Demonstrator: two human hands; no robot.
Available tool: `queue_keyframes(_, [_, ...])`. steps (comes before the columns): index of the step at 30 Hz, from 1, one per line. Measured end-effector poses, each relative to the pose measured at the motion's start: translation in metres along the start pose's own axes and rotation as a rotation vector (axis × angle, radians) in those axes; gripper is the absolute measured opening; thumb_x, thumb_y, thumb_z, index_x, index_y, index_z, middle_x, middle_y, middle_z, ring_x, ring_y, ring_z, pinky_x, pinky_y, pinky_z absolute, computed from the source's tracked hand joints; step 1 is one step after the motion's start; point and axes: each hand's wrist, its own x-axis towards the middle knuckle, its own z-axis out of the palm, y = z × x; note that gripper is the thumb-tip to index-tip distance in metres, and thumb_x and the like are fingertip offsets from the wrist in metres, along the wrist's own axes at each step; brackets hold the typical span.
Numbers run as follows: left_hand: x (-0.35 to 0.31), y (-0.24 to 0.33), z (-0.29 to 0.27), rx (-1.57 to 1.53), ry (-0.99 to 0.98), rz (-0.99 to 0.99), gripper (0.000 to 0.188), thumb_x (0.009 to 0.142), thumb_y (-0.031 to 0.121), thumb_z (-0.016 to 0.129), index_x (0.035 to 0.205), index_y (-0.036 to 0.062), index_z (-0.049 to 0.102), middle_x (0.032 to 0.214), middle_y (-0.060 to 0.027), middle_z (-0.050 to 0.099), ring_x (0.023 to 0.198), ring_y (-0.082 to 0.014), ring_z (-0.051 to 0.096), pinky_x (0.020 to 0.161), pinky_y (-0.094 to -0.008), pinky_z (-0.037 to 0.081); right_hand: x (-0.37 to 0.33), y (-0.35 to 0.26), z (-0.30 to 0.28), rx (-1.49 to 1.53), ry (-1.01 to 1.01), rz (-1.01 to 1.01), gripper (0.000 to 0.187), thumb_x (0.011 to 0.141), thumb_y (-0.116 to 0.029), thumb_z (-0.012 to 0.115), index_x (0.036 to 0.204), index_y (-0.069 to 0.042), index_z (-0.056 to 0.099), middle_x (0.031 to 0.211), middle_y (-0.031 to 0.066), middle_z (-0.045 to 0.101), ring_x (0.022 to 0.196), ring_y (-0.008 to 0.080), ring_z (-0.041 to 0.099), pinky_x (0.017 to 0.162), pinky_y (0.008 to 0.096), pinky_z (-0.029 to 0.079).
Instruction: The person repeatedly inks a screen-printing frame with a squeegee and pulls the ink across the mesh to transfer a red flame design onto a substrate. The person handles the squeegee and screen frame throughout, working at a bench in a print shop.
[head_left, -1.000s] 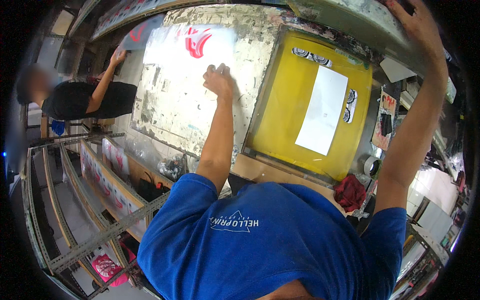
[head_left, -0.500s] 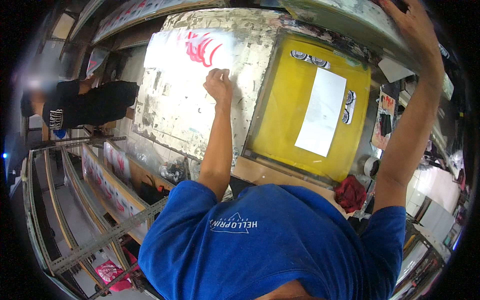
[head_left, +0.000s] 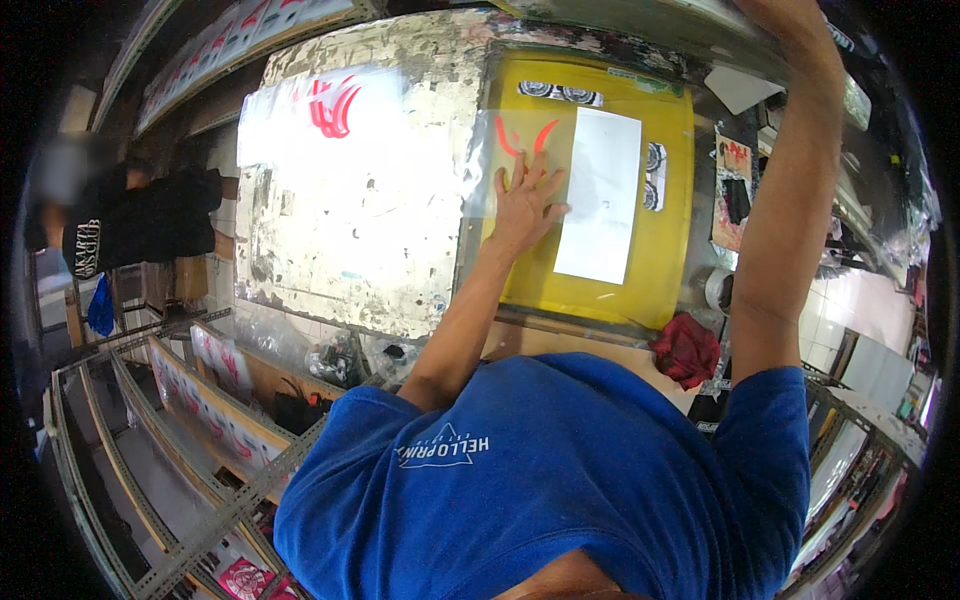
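My left hand [head_left: 525, 207] has its fingers spread flat over a clear plastic sheet [head_left: 482, 150] with red brush-like strokes. That sheet overlaps the left edge of a yellow screen-printing mesh [head_left: 540, 270]. Just right of my fingertips, a white paper strip [head_left: 600, 195] lies on the mesh. My right hand [head_left: 785, 15] reaches up to the top edge by a long pale frame or board [head_left: 640, 25]; its fingers are cut off. To the left, a glossy sheet with red strokes [head_left: 335, 105] lies on the worn, paint-flecked white table [head_left: 350, 240].
A crumpled dark red cloth [head_left: 685, 350] sits at the mesh's near right corner, below a tape roll [head_left: 718, 288]. Metal racks with printed boards [head_left: 215, 405] stand at lower left. Another person in a black shirt [head_left: 150, 215] is at far left.
My left hand has moved right from the white table to the yellow mesh, where the clear sheet with red strokes now shows under it. My right hand has gone mostly out of the top edge.
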Motion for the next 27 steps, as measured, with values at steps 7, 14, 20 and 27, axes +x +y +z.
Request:
queue_keyframes(7, [0.034,0.024,0.009,-0.042,-0.056,0.038,0.061,0.086,0.046,0.07,0.139,0.0205,0.056,0.158,-0.015,0.034,0.147,-0.0423,0.026,0.112,-0.0651,0.017,0.0,0.008,0.001,-0.06,0.005,-0.076,0.035,0.086,-0.027,0.071,0.111,-0.002,0.073,0.106,0.019,0.073,0.092,0.0296,0.07,0.082,0.0356,0.053])
queue_keyframes(14, [0.039,0.027,0.014,-0.044,-0.047,0.051,0.061,0.085,0.045,0.071,0.139,0.0196,0.057,0.158,-0.0147,0.034,0.147,-0.0418,0.025,0.112,-0.0641,0.016,-0.001,0.006,-0.001,-0.024,0.0,-0.091,0.036,0.086,-0.027,0.069,0.111,-0.002,0.072,0.104,0.0196,0.074,0.09,0.0294,0.07,0.081,0.0352,0.053])
queue_keyframes(20, [0.039,0.03,0.016,-0.046,-0.063,0.051,0.062,0.085,0.045,0.071,0.14,0.0196,0.056,0.16,-0.0128,0.032,0.149,-0.0405,0.02,0.112,-0.0653,0.016,-0.001,0.007,0.0,-0.042,0.003,-0.112,0.036,0.087,-0.028,0.067,0.112,-0.002,0.073,0.102,0.0187,0.074,0.088,0.0287,0.07,0.08,0.0354,0.054])
queue_keyframes(27, [0.047,0.039,-0.013,-0.12,0.214,0.037,0.071,0.086,0.04,0.073,0.147,0.0142,0.048,0.151,-0.0118,0.045,0.141,-0.0384,0.035,0.112,-0.0581,0.022,0.007,0.021,-0.005,0.088,-0.148,0.137,0.038,0.085,-0.03,0.068,0.112,-0.003,0.074,0.095,0.0151,0.075,0.081,0.0255,0.069,0.078,0.0358,0.053])
